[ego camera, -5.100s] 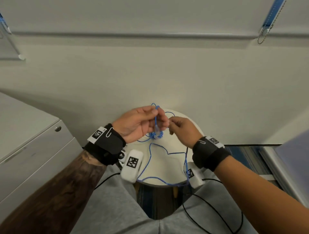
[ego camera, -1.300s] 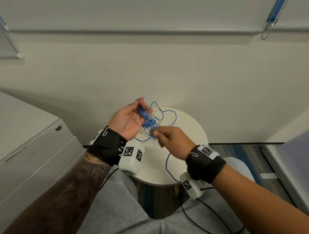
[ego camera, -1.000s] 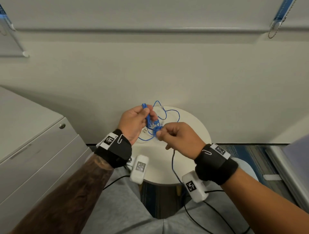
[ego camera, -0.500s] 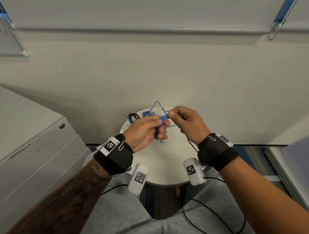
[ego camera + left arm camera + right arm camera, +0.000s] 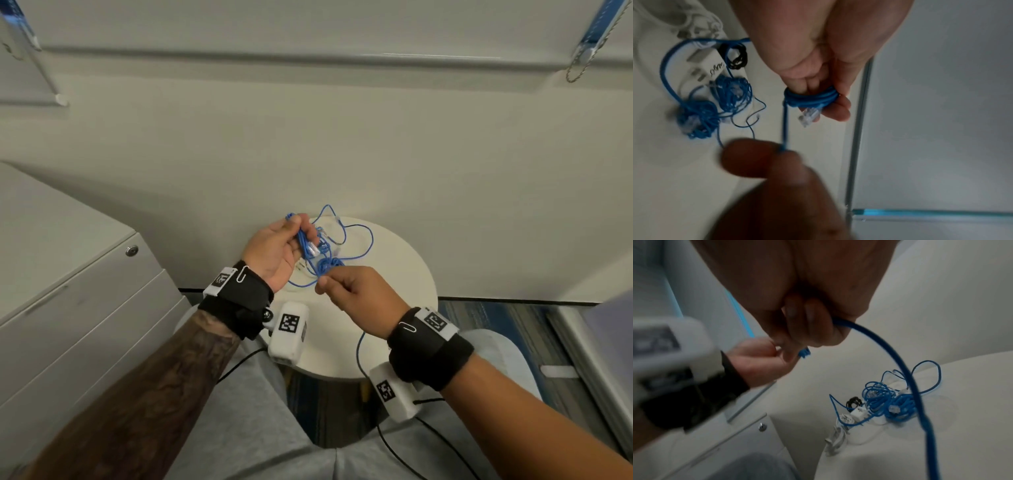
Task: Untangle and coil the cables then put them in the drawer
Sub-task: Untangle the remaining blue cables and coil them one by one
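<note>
A blue network cable (image 5: 306, 244) (image 5: 811, 97) is wound in several loops round the fingers of my left hand (image 5: 279, 249) (image 5: 818, 68), its clear plug (image 5: 808, 116) hanging out below. My right hand (image 5: 356, 298) (image 5: 807, 321) pinches the free run of that cable (image 5: 890, 350) just in front of the left hand, and the tail drops past my right wrist. More tangled blue cable (image 5: 330, 265) (image 5: 885, 400), a white charger (image 5: 705, 68) (image 5: 858, 413) with white cord and a small black coil (image 5: 854, 401) lie on the round white table (image 5: 394, 274).
A grey drawer cabinet (image 5: 78, 301) with a round lock (image 5: 131, 250) stands at my left, its drawers closed. A plain wall rises right behind the table. Blue carpet (image 5: 496, 318) and another furniture edge (image 5: 589, 346) are at the right. Black camera cords lie on my lap.
My right hand has swung from above the left hand's fingers down to its near side, carrying the cable round another turn. The left hand has turned palm-up.
</note>
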The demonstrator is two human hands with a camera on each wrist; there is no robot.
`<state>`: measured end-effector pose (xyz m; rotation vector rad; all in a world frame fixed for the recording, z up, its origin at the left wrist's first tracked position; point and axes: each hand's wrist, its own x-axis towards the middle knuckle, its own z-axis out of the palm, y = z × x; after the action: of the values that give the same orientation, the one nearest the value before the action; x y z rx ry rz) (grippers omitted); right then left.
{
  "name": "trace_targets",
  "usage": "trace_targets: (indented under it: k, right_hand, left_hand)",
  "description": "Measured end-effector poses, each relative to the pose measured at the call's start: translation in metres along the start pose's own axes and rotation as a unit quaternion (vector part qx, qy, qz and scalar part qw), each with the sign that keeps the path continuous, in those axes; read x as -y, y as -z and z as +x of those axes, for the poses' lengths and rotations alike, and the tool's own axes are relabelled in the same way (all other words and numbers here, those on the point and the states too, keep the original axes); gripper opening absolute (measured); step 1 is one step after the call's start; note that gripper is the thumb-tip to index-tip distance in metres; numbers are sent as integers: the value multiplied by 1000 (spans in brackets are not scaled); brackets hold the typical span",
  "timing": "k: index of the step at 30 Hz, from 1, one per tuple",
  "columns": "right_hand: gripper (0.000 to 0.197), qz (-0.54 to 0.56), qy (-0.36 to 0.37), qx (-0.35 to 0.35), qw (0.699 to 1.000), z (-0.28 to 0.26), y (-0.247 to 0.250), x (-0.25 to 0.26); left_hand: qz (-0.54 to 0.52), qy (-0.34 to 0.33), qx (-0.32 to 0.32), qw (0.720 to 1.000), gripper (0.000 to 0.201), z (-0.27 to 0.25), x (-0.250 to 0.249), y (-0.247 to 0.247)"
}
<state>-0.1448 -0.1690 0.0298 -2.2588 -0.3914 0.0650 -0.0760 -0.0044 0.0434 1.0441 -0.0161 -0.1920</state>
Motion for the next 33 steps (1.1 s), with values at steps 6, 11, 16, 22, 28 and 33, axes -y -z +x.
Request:
trace_targets:
  k: [6, 11, 16, 22, 28, 33]
  right_hand:
    - [36, -63, 34, 25, 997, -3, 15, 14]
    - [24, -65, 91, -4, 994, -1, 35, 15]
    - [10, -24, 75, -45, 996, 11, 58, -4]
    - [5, 110, 41, -90, 989, 20, 54, -20]
    - [18, 190, -44, -84, 977, 14, 24, -29]
    - [24, 133, -57, 10, 989, 4, -1, -19]
  left_hand:
    - [194, -58, 7, 979, 17, -7, 19, -3]
    - [311, -50, 82, 946, 23, -14, 34, 0]
    - [228, 42, 154, 960, 32, -31, 28, -10]
    - [219, 60, 166, 960, 28, -32, 18, -12]
    - [-24, 120, 170, 978, 25, -31, 7, -17]
    - [-155, 95, 85, 980, 24, -17, 2, -9]
